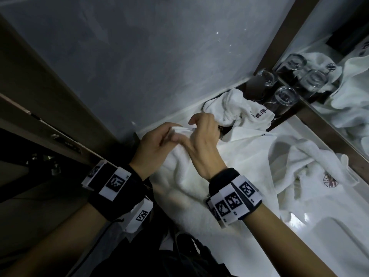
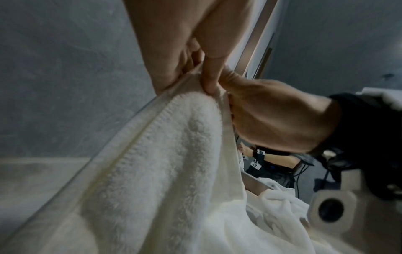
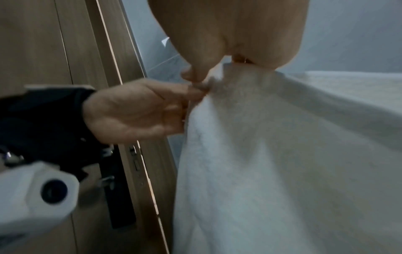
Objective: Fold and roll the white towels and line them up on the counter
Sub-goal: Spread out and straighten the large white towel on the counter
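I hold a white terry towel point(image 1: 183, 182) up over the counter point(image 1: 323, 242), and it hangs down in loose folds. My left hand point(image 1: 171, 134) and right hand point(image 1: 194, 126) meet at its top edge, each pinching the hem. In the left wrist view my left hand point(image 2: 195, 75) nips the hemmed border of the towel point(image 2: 163, 163), with the right hand point(image 2: 272, 116) pressed against it. In the right wrist view my right hand point(image 3: 208, 75) pinches the towel point(image 3: 282, 154) beside the left hand point(image 3: 139, 110).
A crumpled towel with embroidered characters point(image 1: 239, 112) lies at the back of the counter. Another crumpled towel point(image 1: 311, 166) with a red logo lies at the right. Upturned glasses point(image 1: 283, 98) stand by the mirror point(image 1: 339, 86). A wooden door point(image 1: 30, 96) is at the left.
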Tool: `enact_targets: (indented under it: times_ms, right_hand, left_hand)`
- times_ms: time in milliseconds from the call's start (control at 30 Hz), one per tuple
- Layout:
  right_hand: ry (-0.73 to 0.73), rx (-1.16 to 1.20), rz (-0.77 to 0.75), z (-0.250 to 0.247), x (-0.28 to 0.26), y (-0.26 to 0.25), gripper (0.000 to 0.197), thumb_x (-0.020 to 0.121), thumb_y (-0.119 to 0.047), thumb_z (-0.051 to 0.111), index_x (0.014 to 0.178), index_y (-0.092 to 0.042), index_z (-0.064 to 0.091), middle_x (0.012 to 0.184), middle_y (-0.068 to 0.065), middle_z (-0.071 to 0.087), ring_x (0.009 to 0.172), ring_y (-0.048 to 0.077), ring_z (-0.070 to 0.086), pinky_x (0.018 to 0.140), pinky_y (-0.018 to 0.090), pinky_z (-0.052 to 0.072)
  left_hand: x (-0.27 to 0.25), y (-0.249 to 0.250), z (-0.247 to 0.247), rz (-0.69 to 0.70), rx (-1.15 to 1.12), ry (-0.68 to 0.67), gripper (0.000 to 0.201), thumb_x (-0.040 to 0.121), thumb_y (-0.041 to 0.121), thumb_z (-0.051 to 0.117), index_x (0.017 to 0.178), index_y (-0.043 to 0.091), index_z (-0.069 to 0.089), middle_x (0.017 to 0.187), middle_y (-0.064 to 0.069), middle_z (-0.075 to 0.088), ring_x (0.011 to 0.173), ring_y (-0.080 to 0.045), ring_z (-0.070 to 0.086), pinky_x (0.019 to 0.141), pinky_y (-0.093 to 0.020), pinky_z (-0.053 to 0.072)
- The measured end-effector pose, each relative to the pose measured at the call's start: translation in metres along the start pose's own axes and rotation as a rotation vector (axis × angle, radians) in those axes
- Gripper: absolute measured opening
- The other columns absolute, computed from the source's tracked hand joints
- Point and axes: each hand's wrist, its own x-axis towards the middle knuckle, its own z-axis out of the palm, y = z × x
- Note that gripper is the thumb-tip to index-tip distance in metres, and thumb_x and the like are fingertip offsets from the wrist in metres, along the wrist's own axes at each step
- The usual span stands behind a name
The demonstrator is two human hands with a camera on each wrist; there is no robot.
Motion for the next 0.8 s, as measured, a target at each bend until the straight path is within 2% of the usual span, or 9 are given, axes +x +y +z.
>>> enact_targets:
  times_ms: [67,133,200,300,433,533,633,733,800]
  right_hand:
    - [-0.089,-0.11,-0.054,-0.001,-0.003,0.01,0.059,0.081,-0.056,0.055,0.114,-0.008,0.047,0.102,0.0,0.043,0.097,0.016,0.038,0.084,0.021,0.018]
    - [-0.134,-0.215,-0.083,-0.006,-0.003,0.021,0.075,0.073,-0.07,0.041,0.113,-0.006,0.049,0.101,0.005,0.05,0.101,0.021,0.043,0.088,0.024,0.017]
    - [-0.145,-0.251,-0.096,-0.012,0.0,0.033,0.079,0.071,-0.071,0.035,0.104,-0.002,0.053,0.094,0.01,0.054,0.093,0.027,0.047,0.084,0.025,0.019]
    - [-0.176,-0.269,-0.048,-0.022,0.006,0.054,0.061,0.076,-0.056,0.057,0.096,0.002,0.054,0.087,0.016,0.057,0.083,0.032,0.051,0.074,0.026,0.023]
    - [-0.198,-0.466,-0.055,-0.035,0.004,0.087,0.041,0.083,-0.029,0.067,0.108,0.001,0.055,0.096,0.017,0.06,0.09,0.034,0.055,0.08,0.036,0.033]
    - [-0.153,-0.514,-0.051,-0.047,0.001,0.102,0.027,0.083,-0.019,0.066,0.1,0.002,0.06,0.088,0.018,0.063,0.083,0.036,0.058,0.077,0.039,0.038]
    - [-0.097,-0.511,0.041,-0.061,-0.001,0.11,0.025,0.089,-0.026,0.059,0.093,-0.001,0.06,0.083,0.017,0.064,0.08,0.036,0.057,0.074,0.037,0.035]
    - [-0.12,-0.474,0.053,-0.071,-0.004,0.113,0.028,0.092,-0.033,0.052,0.087,-0.006,0.056,0.077,0.013,0.063,0.077,0.032,0.057,0.064,0.031,0.029]
    - [-0.151,-0.451,0.028,-0.075,-0.004,0.11,0.026,0.092,-0.036,0.051,0.091,-0.011,0.057,0.073,0.01,0.063,0.075,0.029,0.057,0.061,0.03,0.029]
  left_hand:
    - [0.002,0.001,0.0,0.045,-0.011,0.013,0.009,0.09,0.012,0.053,0.096,0.016,0.059,0.085,0.01,0.063,0.082,0.004,0.057,0.077,-0.01,0.044]
    - [0.003,0.003,-0.004,0.071,-0.016,0.046,0.009,0.088,0.018,0.049,0.092,0.017,0.057,0.081,0.013,0.06,0.076,0.01,0.054,0.072,-0.006,0.041]
    - [0.004,0.005,-0.008,0.073,-0.073,0.062,0.008,0.086,0.019,0.048,0.086,0.023,0.055,0.076,0.012,0.057,0.071,0.01,0.052,0.068,-0.006,0.04]
    - [0.005,0.007,-0.013,0.106,-0.129,0.066,0.008,0.087,0.019,0.048,0.085,0.025,0.053,0.076,0.009,0.054,0.071,0.006,0.05,0.067,-0.009,0.04]
    - [0.006,0.005,-0.018,0.112,-0.098,0.132,0.008,0.087,0.019,0.047,0.09,0.013,0.052,0.078,0.006,0.052,0.073,0.003,0.048,0.068,-0.011,0.039]
    - [0.007,-0.003,-0.026,0.115,0.074,0.185,0.01,0.086,0.019,0.047,0.091,0.013,0.051,0.075,0.007,0.051,0.068,0.003,0.046,0.064,-0.009,0.037]
    - [0.008,-0.013,-0.034,0.125,0.32,0.195,0.017,0.087,0.017,0.047,0.096,0.005,0.055,0.078,-0.002,0.052,0.073,-0.008,0.047,0.062,-0.019,0.032]
    - [0.012,-0.022,-0.042,0.05,0.534,0.076,0.014,0.087,0.006,0.053,0.1,0.004,0.054,0.085,-0.004,0.051,0.074,-0.022,0.049,0.064,-0.022,0.031]
    - [0.013,-0.022,-0.046,0.065,0.692,0.006,0.014,0.08,0.007,0.05,0.092,0.006,0.057,0.081,-0.005,0.051,0.071,-0.027,0.05,0.064,-0.026,0.032]
